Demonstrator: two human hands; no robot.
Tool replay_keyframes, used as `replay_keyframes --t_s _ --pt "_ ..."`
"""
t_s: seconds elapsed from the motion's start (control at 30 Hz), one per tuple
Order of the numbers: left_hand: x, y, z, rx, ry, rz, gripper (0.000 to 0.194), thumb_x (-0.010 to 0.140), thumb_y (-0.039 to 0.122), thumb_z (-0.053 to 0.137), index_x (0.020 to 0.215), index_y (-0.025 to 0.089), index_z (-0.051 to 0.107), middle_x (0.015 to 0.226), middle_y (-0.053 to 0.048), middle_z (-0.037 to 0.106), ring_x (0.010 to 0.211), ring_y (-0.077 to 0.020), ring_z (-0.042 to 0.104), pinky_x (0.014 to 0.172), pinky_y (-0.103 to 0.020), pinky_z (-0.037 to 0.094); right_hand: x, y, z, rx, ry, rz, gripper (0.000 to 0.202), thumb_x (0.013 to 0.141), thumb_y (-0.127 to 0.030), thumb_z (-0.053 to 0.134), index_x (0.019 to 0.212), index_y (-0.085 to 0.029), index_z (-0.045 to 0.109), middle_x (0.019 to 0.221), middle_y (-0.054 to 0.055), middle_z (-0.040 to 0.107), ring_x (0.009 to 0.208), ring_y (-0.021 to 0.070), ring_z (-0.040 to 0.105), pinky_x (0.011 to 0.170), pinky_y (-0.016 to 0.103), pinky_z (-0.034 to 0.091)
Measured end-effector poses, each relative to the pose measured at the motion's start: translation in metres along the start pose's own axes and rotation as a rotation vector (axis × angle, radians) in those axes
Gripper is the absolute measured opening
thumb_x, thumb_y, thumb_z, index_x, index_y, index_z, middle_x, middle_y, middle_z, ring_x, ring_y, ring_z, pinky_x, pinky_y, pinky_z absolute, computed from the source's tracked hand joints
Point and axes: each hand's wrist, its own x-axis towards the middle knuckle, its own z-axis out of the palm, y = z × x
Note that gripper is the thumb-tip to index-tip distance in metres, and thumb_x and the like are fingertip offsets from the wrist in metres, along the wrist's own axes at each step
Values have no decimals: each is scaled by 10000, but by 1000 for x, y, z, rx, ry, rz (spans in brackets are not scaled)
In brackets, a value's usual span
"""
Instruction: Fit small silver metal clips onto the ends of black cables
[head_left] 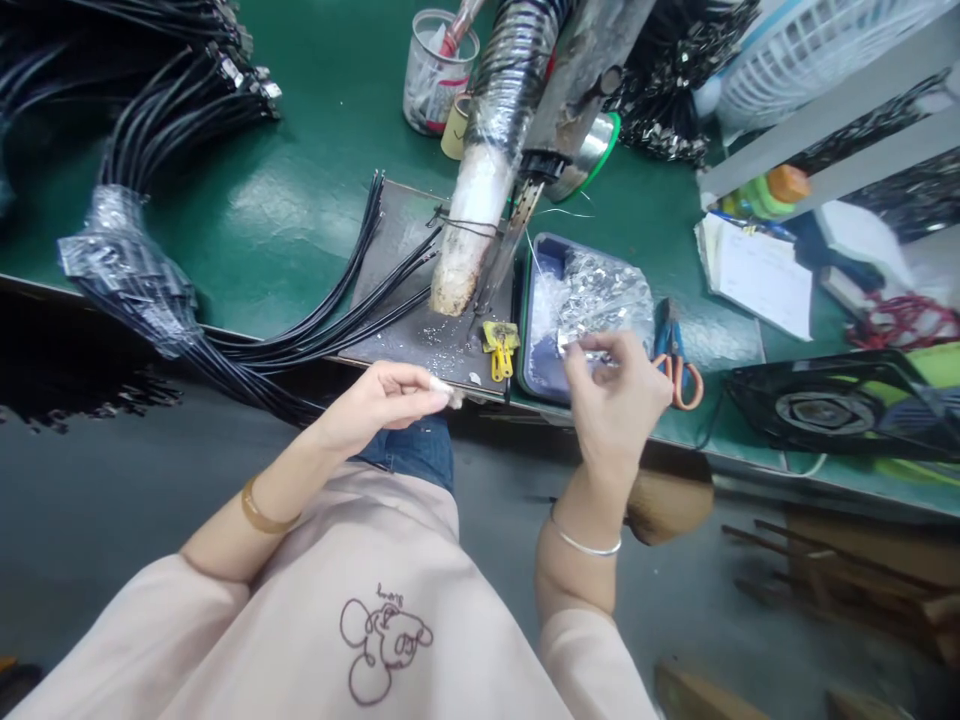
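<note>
My left hand (394, 400) is closed in a pinch at the front edge of the dark work board (397, 220); what small thing it holds I cannot make out. Over the front of a blue-grey tray (544, 380) is my right hand (619, 395), its fingers curled together beside small shiny metal parts (600, 295). Anything between those fingertips is too small to tell. A yellow clip (500, 350) lies on the board between my hands. Black cables (330, 325) reach onto the board from the left, their stripped ends pointing away from me.
A fume duct (480, 190) and a metal tool hang over the board. Pliers with orange handles (679, 360) lie right of the tray. Behind are a plastic cup (435, 80) and a solder spool (589, 160). Papers (757, 275) and a black fan (840, 405) are at the right.
</note>
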Motion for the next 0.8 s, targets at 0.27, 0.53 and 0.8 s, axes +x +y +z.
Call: replay_keyframes --t_s 0.27,0.53,0.8 --pt "5 3 24 121 196 234 188 744 288 783 725 147 659 522 52 542 449 -52 414 443 -186 326 -50 -46 2 568 -133 15 55 812 -175 734 796 -228 736 776 -11 708 646 108 616 501 211 406" --pt "9 -5 33 203 258 346 180 715 274 789 679 138 676 634 6 625 597 -85 522 566 -192 440 -65 -49 24 485 -87 -129 76 917 -211 691 884 -230 757 815 3 728 706 122 652 594 245 502" --pt "10 -10 32 303 330 362 118 748 258 671 754 141 650 592 30 554 527 -72 474 511 -187 391 -65 -45 24 501 -103 -3 89 913 -241 667 906 -204 748 852 17 727 547 75 536 479 223 405"
